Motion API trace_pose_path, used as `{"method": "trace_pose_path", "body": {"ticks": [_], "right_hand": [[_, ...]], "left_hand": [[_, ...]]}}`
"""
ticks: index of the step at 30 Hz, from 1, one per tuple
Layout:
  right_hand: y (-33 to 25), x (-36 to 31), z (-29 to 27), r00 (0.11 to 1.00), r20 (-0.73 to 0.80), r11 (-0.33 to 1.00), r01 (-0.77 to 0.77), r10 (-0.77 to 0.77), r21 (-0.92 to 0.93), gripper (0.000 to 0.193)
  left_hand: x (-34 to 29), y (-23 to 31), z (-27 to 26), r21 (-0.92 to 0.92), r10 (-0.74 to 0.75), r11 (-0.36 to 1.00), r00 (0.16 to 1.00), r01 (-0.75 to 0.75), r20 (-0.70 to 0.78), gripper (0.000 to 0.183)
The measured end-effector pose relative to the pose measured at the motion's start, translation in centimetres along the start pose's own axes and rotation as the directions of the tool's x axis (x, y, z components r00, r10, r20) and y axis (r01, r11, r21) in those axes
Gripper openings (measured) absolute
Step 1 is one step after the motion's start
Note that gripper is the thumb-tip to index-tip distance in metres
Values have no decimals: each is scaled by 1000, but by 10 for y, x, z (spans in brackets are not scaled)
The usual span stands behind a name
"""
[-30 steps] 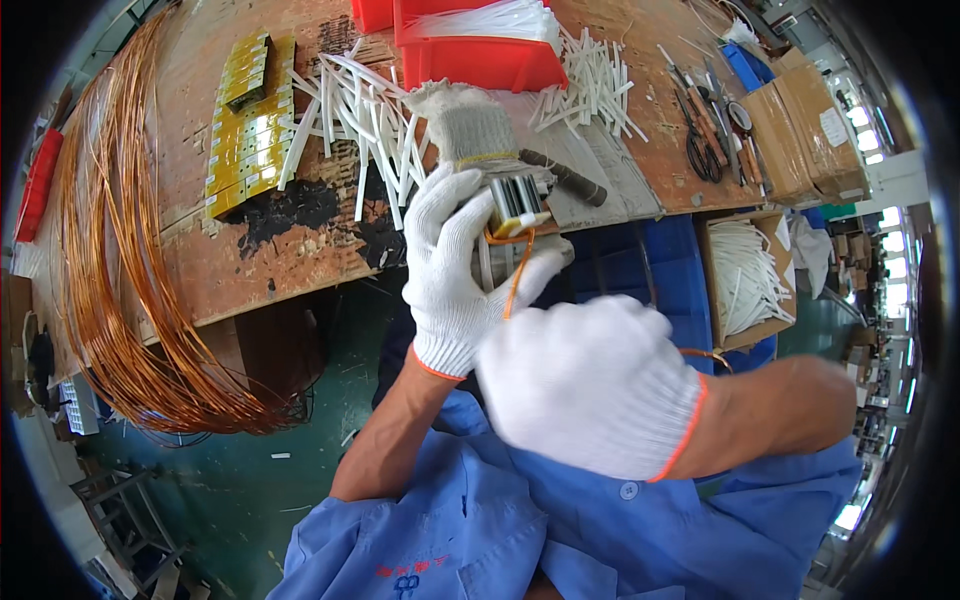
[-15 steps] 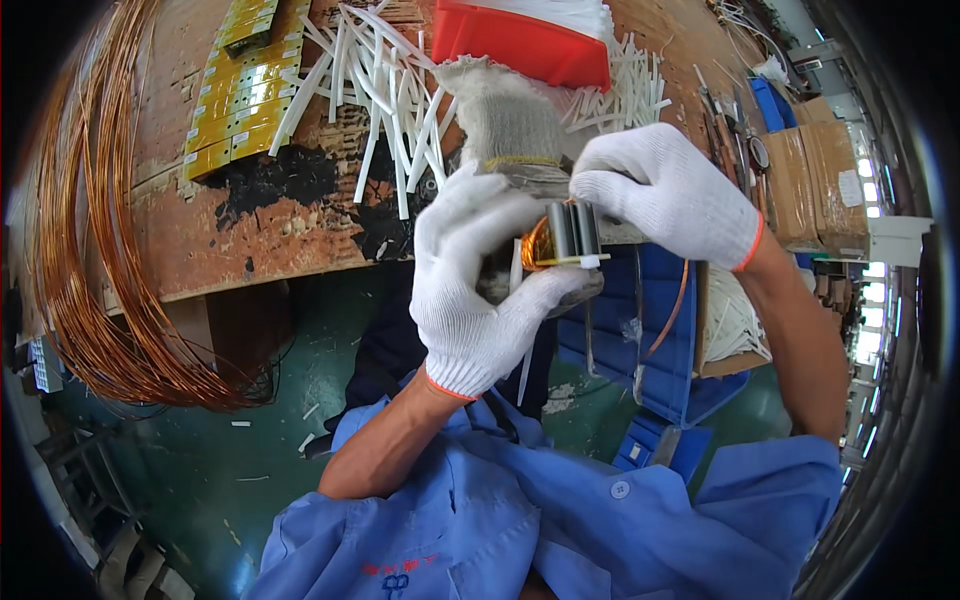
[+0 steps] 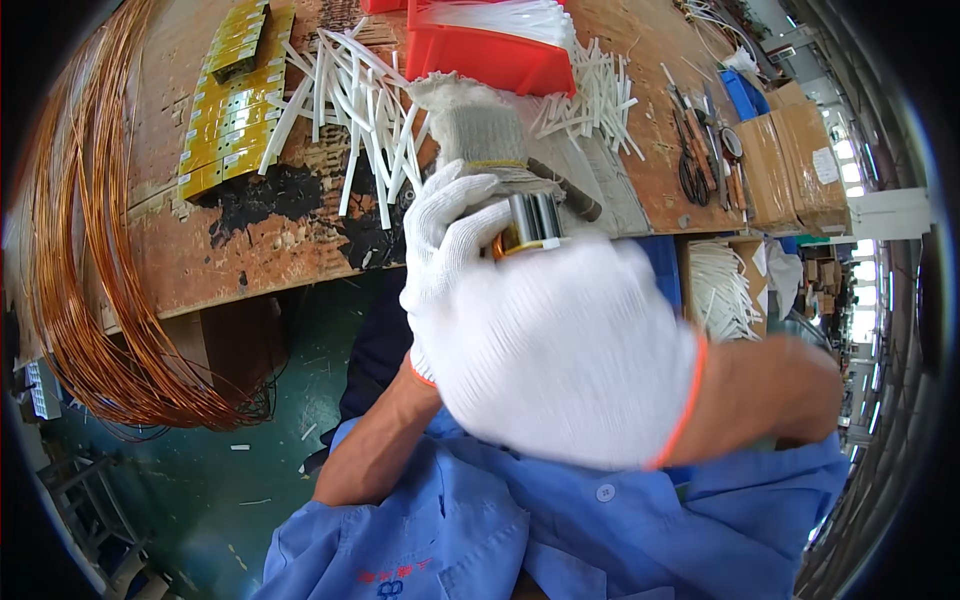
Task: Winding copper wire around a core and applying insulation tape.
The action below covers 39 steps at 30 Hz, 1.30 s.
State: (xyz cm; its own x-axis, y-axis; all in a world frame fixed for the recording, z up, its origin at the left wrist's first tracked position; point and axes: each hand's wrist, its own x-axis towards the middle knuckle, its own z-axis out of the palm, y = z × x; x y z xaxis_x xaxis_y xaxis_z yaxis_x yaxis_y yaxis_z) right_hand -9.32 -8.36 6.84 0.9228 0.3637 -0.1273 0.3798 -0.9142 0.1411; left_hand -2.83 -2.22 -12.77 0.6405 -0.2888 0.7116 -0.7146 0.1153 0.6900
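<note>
Gripping a small metal coil core (image 3: 532, 222) wound with orange copper wire, your left hand (image 3: 450, 245) in its white knit glove has its fingers (image 3: 462, 190) curled narrowly around the part, closed on its left side. Your right hand (image 3: 560, 350), also gloved, sits just below and in front of those fingers, close to the camera and blurred; it covers the lower part of the core, and you cannot tell whether its fingers are closed on anything. Beyond your fingertips lies the worn wooden workbench (image 3: 170, 250), with scattered white sleeve tubes (image 3: 350, 100), a spare knit glove (image 3: 480, 120) just above the core, and a red bin (image 3: 490, 55). Far left of your fingers hangs a large loop of bare copper wire (image 3: 75, 300).
</note>
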Motion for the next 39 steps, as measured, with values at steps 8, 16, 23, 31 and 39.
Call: {"method": "trace_pose_path", "body": {"ticks": [8,16,23,31,39], "right_hand": [[127,-15,45,914,286,528,-401,289,748,19],[-24,-61,12,964,93,969,-244,248,-46,18],[121,29,33,949,-223,959,255,-225,120,16],[20,-102,47,929,-26,866,-334,369,371,18],[46,5,1,976,-201,997,77,-78,-15,18]], "left_hand": [[2,24,-1,-96,-232,968,973,230,-12,57],[10,22,3,-65,-37,997,995,44,95,75],[5,34,-1,-91,-301,943,939,319,167,54],[12,29,3,-47,-50,997,992,56,117,78],[-2,29,12,-138,-243,955,961,261,135,48]]}}
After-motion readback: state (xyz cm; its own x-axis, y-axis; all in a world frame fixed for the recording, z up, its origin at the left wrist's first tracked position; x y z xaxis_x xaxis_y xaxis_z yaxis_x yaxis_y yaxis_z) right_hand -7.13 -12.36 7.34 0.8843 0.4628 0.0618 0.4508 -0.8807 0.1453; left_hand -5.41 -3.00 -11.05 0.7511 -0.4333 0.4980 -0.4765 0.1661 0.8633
